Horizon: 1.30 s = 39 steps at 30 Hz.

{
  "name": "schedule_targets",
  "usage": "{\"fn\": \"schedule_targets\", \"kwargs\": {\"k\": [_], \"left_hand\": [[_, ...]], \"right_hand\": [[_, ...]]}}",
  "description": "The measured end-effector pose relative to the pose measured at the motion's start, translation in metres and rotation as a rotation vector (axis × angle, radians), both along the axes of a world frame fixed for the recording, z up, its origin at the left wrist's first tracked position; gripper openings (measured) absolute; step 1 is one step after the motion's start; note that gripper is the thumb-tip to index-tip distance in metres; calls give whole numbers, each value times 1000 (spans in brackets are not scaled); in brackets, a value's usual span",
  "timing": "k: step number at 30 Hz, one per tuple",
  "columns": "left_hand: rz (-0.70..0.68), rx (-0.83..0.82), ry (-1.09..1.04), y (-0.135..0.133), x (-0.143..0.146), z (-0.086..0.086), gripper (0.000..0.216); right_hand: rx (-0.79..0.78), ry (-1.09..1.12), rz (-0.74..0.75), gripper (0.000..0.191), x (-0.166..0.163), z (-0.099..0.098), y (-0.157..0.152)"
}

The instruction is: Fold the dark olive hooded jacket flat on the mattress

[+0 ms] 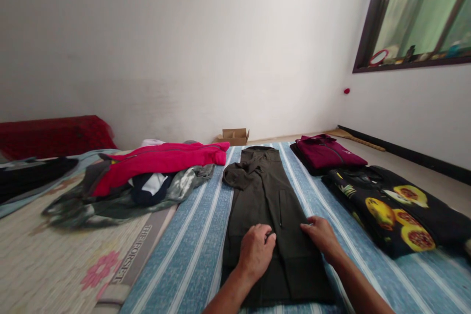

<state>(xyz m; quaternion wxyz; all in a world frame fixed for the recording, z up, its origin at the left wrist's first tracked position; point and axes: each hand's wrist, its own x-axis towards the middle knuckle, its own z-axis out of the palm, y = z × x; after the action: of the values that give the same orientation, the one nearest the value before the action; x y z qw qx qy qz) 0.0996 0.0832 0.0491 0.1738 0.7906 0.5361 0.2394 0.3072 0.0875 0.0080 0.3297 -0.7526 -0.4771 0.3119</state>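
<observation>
Clothes lie heaped on my left, a pink garment (162,159) sprawled over the top, on a pale mat (47,265) with a pink flower. Next comes the dark garment (257,201), laid on the blue striped sheet (195,260) right under my fingers and stretching forward from them; its long axis runs straight away from me, the collar-like end farthest off, a bunched part lying across its upper left. Beyond that far end, a little left, an open cardboard box (235,136) sits near the wall; what it holds I can't see from here.

My left hand (257,248) is the one well in on the cloth, fingers curled on its near half; whether I've pinched a fold there, I can't tell. My right hand (322,235) is at the right edge, thumb and fingertips touching the cloth, and again I can't tell whether they grip it.

Farther right, well clear of my fingers, lie a folded maroon garment (331,151) and, nearer me, a black fruit-print garment (390,206), also folded.
</observation>
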Motion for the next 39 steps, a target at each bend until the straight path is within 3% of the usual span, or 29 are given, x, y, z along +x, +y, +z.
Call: {"fn": "schedule_targets", "kwargs": {"k": [3, 11, 22, 31, 39], "left_hand": [[26, -14, 45, -6, 6, 0, 13], [-33, -24, 202, -18, 21, 6, 25], [80, -295, 103, 10, 30, 3, 52], [94, -324, -38, 22, 29, -10, 50], [96, -246, 88, 15, 32, -6, 46]], "right_hand": [[6, 0, 27, 15, -2, -1, -2], [-1, -70, 28, 27, -3, 6, -11], [-27, -80, 19, 30, -2, 8, -20], [-59, -24, 32, 28, -4, 12, -34], [-35, -129, 24, 27, -6, 9, -38]]}}
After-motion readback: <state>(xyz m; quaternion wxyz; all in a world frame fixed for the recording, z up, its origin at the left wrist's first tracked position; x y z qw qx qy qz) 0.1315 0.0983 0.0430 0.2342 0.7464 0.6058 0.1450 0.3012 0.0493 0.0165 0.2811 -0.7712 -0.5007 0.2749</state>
